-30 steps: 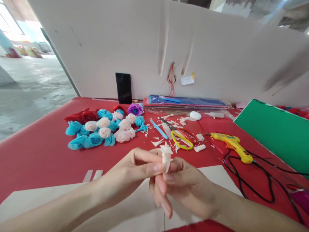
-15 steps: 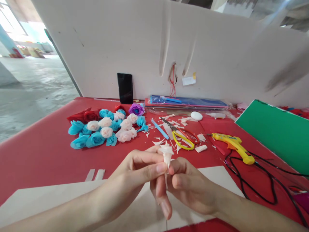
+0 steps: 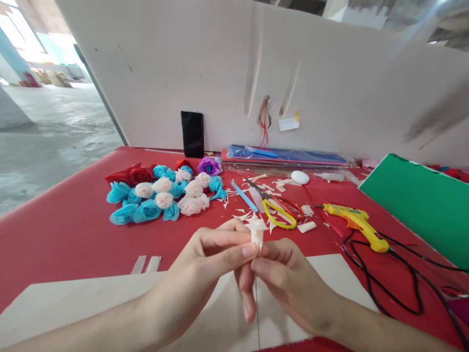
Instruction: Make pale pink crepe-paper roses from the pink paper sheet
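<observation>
Both my hands meet low in the middle of the view over a pale sheet (image 3: pixel 73 298). My left hand (image 3: pixel 212 259) pinches a small pale pink paper flower bud (image 3: pixel 256 232) between thumb and forefinger. My right hand (image 3: pixel 289 281) is closed around the bud's base from the right, and a thin wire stem (image 3: pixel 256 313) hangs down below the fingers. Behind the hands, yellow-handled scissors (image 3: pixel 276 212) and paper scraps lie on the red table (image 3: pixel 54 225).
A heap of blue, pink, red and purple paper flowers (image 3: pixel 164 193) lies at the left. A yellow glue gun (image 3: pixel 357 225) with a black cord (image 3: pixel 399 286) lies at the right, beside a green board (image 3: pixel 421 205). Stacked coloured sheets (image 3: pixel 286 156), a black phone (image 3: pixel 192 133) and a blue pen (image 3: pixel 245 196) sit near the back wall.
My fingers have shifted around the bud: the right thumb has moved up to its base, and a thin wire stem now shows below the hands. The view has drifted slightly.
</observation>
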Available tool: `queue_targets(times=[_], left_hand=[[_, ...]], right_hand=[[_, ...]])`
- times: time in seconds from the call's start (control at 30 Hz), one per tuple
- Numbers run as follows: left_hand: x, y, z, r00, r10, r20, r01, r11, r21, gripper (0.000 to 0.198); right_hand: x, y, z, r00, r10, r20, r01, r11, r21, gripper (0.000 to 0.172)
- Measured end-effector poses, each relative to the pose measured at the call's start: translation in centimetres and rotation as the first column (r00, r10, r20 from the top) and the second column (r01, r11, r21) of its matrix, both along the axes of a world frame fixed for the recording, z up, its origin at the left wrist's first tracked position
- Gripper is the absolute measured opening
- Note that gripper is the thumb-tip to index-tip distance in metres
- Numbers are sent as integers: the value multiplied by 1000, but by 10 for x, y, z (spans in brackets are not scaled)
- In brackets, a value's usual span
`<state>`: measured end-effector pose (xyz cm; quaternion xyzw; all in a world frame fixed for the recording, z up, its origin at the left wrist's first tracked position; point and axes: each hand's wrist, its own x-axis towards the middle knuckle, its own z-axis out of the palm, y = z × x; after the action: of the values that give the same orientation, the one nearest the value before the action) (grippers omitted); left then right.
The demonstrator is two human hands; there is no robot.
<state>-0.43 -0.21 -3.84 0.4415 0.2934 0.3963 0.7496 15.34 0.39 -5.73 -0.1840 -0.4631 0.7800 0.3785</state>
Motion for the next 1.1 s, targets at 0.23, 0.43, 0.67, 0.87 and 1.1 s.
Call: queue_targets(times=[0.23,0.43,0.67,0.87,1.1], left_hand=[[2,1,-1,999,32,1,-32,999,-5,43],[0,2,-1,999,12,33,-12,1000,-7,41],[1,0,0,999,-5,37,5,1000,-8,39],[2,-2,1,1000,20,-4,-20,1000,21,42],[0,5,-3,994,109,-31,-105,990,97,35]], right_hand=[[1,-1,1,998,-27,65,23,998,62,24],[3,0,3,995,-43,90,35,996,87,30],[3,0,0,999,-4,47,-1,994,113,38],[1,-1,4,997,-10,71,9,1000,18,26],[6,-3,9,896,-275,349,140,921,364,34]])
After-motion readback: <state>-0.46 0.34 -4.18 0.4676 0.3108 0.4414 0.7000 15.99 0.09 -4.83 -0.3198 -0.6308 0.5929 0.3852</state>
